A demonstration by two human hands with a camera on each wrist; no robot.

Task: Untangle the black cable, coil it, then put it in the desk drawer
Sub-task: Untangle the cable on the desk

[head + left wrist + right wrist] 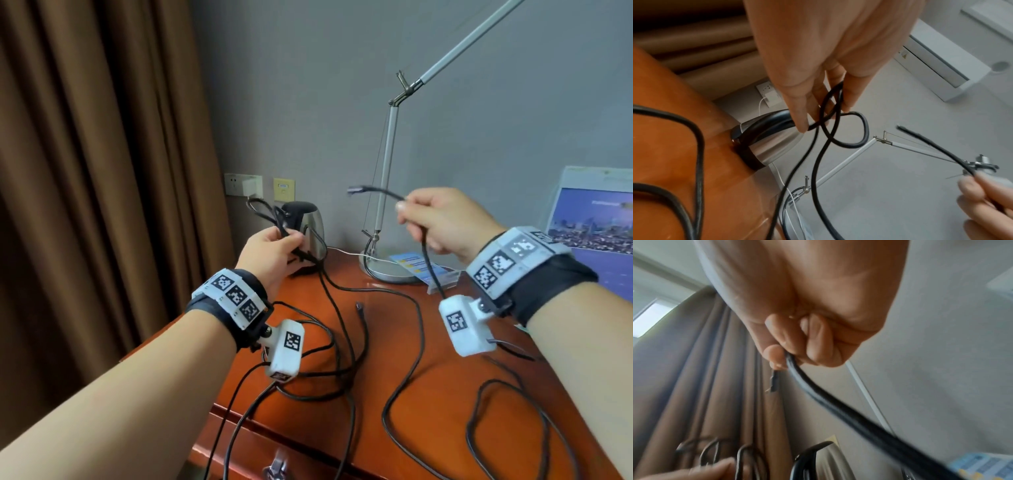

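A long black cable sprawls in loose loops over the reddish wooden desk. My left hand is raised in front of the kettle and pinches a small tangle of loops of the cable. My right hand is held up to the right and grips the cable near its end. The plug end sticks out to the left of my right hand's fingers. The drawer front with a metal handle shows below the desk edge, shut.
A steel kettle with a black lid stands at the back of the desk behind my left hand. A silver desk lamp rises from its round base, beside leaflets. Brown curtains hang on the left. Wall sockets with a white charger.
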